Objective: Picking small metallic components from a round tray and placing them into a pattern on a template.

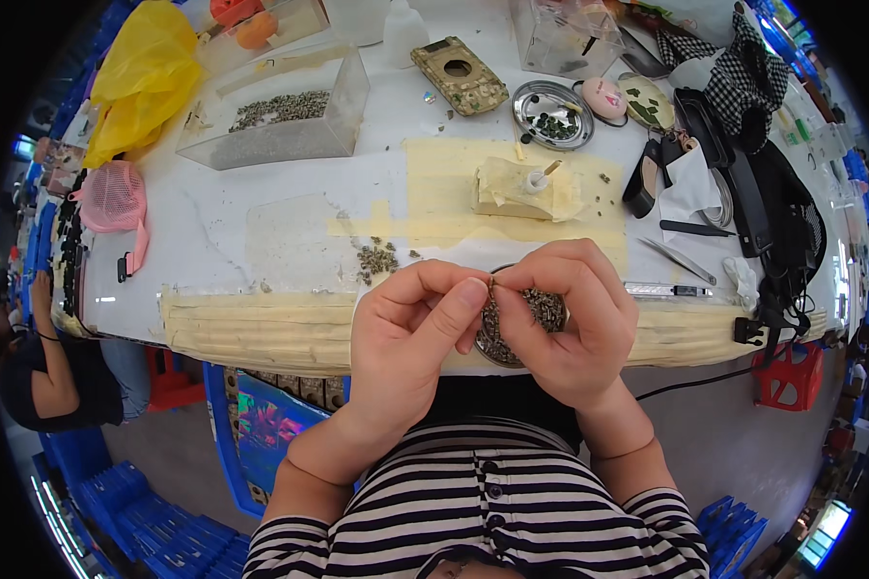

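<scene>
My left hand [410, 323] and my right hand [579, 323] meet fingertip to fingertip over the front edge of the table. Both are closed in a pinch on a tiny tan piece [492, 288], too small to make out in kind. Under them stands a round dish [490, 357], partly hidden by my fingers. It holds many small grey-brown parts [548, 310]. A loose heap of similar parts [377, 258] lies on the table just beyond my left hand.
A clear bin [217, 150] of small parts stands far left. Behind are a camouflage toy tank hull [459, 77], a metal dish [521, 121] and a taped block [502, 198]. Tweezers [681, 261] and a utility knife [681, 289] lie right. Another person [58, 381] sits at left.
</scene>
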Demonstrator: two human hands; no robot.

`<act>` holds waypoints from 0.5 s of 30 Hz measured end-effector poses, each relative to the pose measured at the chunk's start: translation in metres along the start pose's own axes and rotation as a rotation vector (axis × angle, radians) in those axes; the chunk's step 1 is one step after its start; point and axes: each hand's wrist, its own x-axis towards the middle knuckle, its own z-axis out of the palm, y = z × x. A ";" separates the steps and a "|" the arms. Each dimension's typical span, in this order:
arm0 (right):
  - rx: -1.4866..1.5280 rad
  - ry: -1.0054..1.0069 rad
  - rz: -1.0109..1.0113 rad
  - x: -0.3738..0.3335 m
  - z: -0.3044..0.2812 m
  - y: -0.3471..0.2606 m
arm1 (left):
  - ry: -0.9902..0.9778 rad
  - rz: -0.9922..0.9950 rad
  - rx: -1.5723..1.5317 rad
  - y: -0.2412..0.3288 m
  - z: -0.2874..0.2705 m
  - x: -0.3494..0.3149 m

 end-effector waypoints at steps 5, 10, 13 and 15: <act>0.028 -0.034 0.016 0.001 -0.003 0.002 | -0.025 0.046 0.097 0.001 -0.003 0.000; 0.009 -0.064 0.008 0.002 -0.006 0.001 | -0.030 0.153 0.207 -0.002 -0.002 0.002; 0.041 -0.088 0.047 0.002 -0.007 0.001 | -0.039 0.177 0.250 -0.002 -0.005 0.003; 0.098 -0.097 0.086 0.002 -0.008 0.003 | -0.054 0.154 0.202 -0.002 -0.007 0.004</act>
